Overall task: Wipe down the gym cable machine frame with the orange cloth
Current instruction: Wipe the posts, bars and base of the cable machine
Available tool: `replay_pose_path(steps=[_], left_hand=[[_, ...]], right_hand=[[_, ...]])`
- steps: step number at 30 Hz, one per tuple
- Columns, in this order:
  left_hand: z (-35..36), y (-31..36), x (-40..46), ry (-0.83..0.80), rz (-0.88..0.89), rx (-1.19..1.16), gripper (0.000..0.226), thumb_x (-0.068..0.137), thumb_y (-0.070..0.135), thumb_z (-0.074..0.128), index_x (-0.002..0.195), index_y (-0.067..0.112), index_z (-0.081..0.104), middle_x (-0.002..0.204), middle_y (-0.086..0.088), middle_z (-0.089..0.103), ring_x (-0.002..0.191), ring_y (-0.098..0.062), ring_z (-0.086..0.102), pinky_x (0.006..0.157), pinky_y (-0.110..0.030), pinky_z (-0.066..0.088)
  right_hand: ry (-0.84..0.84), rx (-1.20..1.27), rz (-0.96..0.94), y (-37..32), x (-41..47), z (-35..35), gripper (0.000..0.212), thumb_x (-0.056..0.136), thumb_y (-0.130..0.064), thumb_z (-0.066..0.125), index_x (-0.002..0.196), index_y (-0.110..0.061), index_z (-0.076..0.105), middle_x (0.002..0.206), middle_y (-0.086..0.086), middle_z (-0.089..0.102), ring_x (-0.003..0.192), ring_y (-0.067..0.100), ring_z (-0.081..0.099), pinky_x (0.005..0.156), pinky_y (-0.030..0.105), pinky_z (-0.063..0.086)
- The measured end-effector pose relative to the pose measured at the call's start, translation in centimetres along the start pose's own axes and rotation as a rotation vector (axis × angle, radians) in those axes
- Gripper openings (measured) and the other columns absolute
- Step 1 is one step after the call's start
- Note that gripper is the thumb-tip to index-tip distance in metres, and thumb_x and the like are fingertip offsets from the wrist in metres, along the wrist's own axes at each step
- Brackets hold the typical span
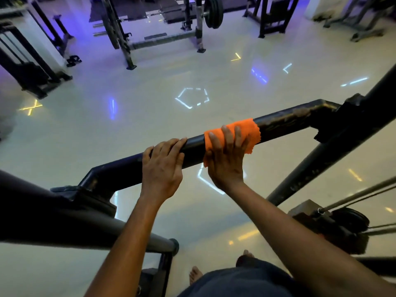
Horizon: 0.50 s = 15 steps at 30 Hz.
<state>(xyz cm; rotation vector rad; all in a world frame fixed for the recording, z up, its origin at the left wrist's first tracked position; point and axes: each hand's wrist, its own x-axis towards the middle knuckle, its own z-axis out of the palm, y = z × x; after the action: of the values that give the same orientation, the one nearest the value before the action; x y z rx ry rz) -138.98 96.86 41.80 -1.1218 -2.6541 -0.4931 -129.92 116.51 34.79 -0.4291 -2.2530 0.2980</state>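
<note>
A black crossbar of the cable machine frame runs from lower left to upper right across the middle of the head view. An orange cloth is wrapped over the bar right of centre. My right hand lies on the cloth, fingers curled over it and the bar. My left hand grips the bare bar just to the left, fingers hooked over its top. The bar's right part shows worn, scratched paint.
A thick dark tube of the frame crosses at lower left. A slanted upright joins the crossbar at right, with cables and a pulley block below it. A squat rack with a plate stands across the glossy floor. My bare feet show below.
</note>
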Motion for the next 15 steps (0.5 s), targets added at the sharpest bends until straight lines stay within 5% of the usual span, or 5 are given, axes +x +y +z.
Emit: replay_pose_path(steps=[4, 9, 15], left_hand=[[0.3, -0.2, 0.0, 0.023, 0.011, 0.001, 0.048, 0.112, 0.031, 0.045, 0.160, 0.036, 0.043, 0.155, 0.009, 0.053, 0.142, -0.019, 0.048, 0.120, -0.047, 0.028], [0.4, -0.6, -0.1, 0.001, 0.037, 0.000, 0.049, 0.113, 0.034, 0.044, 0.162, 0.036, 0.039, 0.157, 0.008, 0.050, 0.142, -0.019, 0.047, 0.120, -0.047, 0.028], [0.6, -0.2, -0.1, 0.012, 0.015, -0.021, 0.048, 0.113, 0.032, 0.044, 0.160, 0.034, 0.043, 0.156, 0.005, 0.052, 0.141, -0.021, 0.047, 0.121, -0.050, 0.028]], right_hand=[[-0.041, 0.054, 0.049, -5.4, -1.7, 2.3, 0.059, 0.114, -0.034, 0.049, 0.166, -0.023, 0.024, 0.175, 0.024, 0.009, 0.162, 0.057, -0.004, 0.126, 0.077, 0.006], [-0.009, -0.139, -0.224, 2.6, -0.4, -0.2, 0.069, 0.105, -0.032, 0.065, 0.165, -0.031, 0.031, 0.173, 0.011, 0.021, 0.163, 0.043, 0.013, 0.130, 0.071, 0.007], [0.024, -0.003, 0.155, -2.6, -0.8, 0.4, 0.057, 0.116, -0.034, 0.046, 0.167, -0.018, 0.027, 0.178, 0.024, 0.013, 0.164, 0.054, -0.002, 0.129, 0.072, 0.007]])
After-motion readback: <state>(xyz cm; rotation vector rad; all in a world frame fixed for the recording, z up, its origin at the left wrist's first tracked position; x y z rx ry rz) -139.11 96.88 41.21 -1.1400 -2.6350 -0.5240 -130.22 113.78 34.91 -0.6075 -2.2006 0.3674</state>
